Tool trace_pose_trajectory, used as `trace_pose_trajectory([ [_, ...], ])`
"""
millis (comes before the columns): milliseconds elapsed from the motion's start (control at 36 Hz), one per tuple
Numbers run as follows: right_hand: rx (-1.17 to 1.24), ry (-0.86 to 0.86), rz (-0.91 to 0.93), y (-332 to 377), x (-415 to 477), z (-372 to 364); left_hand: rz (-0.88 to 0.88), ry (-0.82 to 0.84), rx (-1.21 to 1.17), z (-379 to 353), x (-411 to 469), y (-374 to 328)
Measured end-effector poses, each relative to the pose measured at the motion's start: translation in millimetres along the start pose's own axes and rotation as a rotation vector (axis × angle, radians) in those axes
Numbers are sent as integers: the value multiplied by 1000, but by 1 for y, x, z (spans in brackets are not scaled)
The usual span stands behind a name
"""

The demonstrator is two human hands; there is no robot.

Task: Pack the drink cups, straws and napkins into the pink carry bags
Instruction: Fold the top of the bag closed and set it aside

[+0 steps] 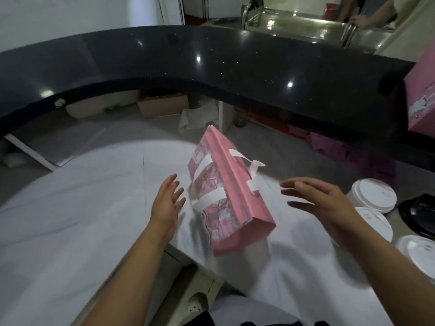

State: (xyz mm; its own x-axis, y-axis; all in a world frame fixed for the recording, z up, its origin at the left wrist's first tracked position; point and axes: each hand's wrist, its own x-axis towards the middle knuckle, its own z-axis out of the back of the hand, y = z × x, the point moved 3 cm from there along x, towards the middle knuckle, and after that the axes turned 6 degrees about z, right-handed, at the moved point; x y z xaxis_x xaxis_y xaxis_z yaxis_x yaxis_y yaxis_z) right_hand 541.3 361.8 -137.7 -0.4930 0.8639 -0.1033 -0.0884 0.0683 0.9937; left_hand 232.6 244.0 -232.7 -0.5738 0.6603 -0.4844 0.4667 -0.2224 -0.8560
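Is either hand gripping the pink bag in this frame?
No, the left hand and the right hand flank the pink bag with straight fingers, neither curled round it.

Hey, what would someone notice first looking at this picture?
A pink carry bag with white handles, tilted and blurred, fills mid-frame between the open left hand and right hand, neither gripping it. White-lidded cups sit at the right edge; a glossy black counter curves behind.

Both forearms reach forward, bare. Left hand open, fingers straight, palm facing right. Right hand open, fingers spread and pointing left, palm down. 2 hands apart, holding nothing.
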Motion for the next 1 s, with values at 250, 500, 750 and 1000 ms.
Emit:
trace_pose_trajectory([
  [250, 127, 19, -308, -92, 32, -52, 136, 72, -37, -17, -48, 70],
  [500, 298, -6, -373, -94, 22, -84, 281, 106, -143, -20, -37, 75],
  [750, 341, -147, -353, -82, -10, -107, 349, 212, -233, -20, -43, 55],
  [1000, 282, -329, -57, -28, -38, -96, 167, 535, -73, -53, -63, -8],
])
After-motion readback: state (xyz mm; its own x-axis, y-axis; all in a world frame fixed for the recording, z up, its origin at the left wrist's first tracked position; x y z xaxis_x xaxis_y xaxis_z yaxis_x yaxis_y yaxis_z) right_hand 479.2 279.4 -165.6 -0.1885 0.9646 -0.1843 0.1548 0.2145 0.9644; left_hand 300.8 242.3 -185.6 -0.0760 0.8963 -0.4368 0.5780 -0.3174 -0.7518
